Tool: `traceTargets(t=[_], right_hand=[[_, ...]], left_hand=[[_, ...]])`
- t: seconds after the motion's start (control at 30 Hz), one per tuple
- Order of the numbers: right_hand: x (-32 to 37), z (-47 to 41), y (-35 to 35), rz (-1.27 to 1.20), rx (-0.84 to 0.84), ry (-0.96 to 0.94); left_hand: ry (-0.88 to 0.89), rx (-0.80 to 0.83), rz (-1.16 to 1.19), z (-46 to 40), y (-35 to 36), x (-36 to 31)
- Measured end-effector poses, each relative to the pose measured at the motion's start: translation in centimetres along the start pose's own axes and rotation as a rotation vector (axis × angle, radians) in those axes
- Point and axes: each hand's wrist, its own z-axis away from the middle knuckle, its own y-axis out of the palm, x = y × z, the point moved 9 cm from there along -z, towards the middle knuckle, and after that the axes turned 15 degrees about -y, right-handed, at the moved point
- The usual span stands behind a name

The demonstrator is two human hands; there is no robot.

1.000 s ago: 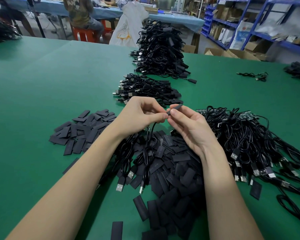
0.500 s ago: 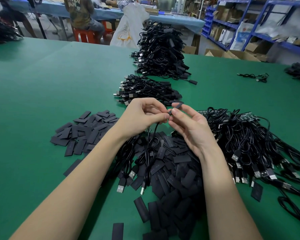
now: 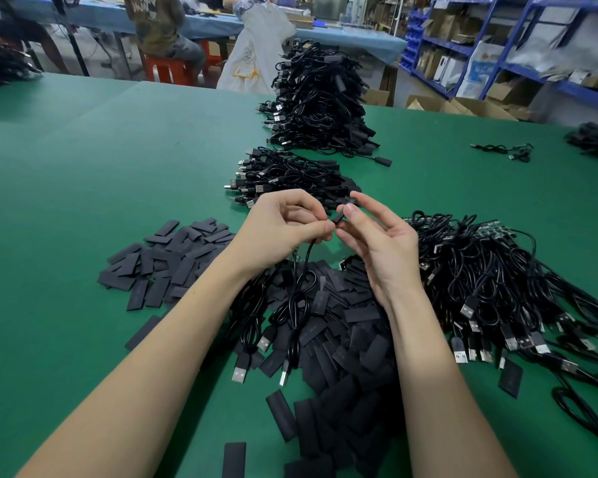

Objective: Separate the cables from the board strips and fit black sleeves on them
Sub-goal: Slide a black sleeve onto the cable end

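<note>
Sleeve [image 3: 343, 212] pinched in my right hand [image 3: 377, 250], 12 o'clock of the sleeve pile [image 3: 342, 339] on the counter [image 3: 83, 201]. Left hand [image 3: 283, 229] grip closed on the cable [image 3: 299, 298] end. Keep the sleeve mouth round, feed straight, don't crush it.

The curled left hand [image 3: 283, 229] hides the upper end of the thin black cable [image 3: 306, 267] it pinches, so how far that end reaches into the short black sleeve [image 3: 342, 213] cannot be told. The right hand [image 3: 380, 246] and both forearms cover the middle of the heap of flat black sleeve pieces [image 3: 339, 339]. The green circuit board strips [image 3: 491, 229] show only at their far edge under tangled black USB cables [image 3: 497, 281], which run off the right edge.
</note>
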Motion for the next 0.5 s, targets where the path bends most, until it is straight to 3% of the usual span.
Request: traceTargets(t=[0.3,0.5], right_hand=[[-0.1,-0.2,-0.3,0.023,-0.013,-0.042],[0.9,-0.3,0.4,0.118,0.039,-0.179]], left_hand=[[-0.027,0.005,-0.005,0.0,0.0,0.4],[-0.046,0.014,0.011,-0.2,-0.1,0.8]])
